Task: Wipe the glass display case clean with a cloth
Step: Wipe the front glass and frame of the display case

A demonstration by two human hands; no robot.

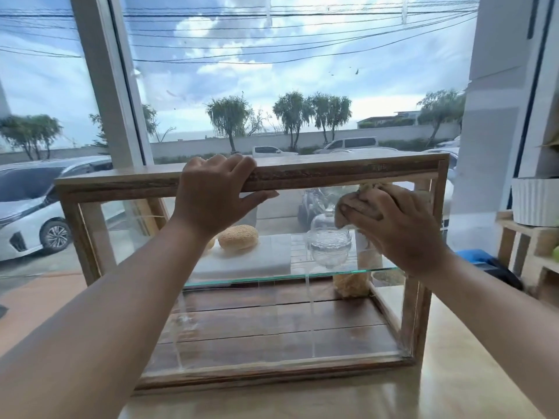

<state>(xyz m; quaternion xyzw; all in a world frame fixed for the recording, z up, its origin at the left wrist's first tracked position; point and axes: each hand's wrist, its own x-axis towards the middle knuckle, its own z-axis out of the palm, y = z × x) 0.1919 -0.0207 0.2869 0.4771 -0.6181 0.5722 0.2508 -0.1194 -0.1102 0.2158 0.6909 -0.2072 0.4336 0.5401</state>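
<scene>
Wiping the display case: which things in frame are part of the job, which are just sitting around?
In the job:
- display case
- cloth, bunched under the right hand against the glass
- left hand, gripping the top rail

Just there:
- sesame bun on a white board
- glass dome dish
- white ribbed pot

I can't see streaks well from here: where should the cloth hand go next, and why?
Probably sweep the right hand and its cloth leftward along the glass: they sit at the display case's upper right corner, and the left hand already steadies the top rail.
</scene>
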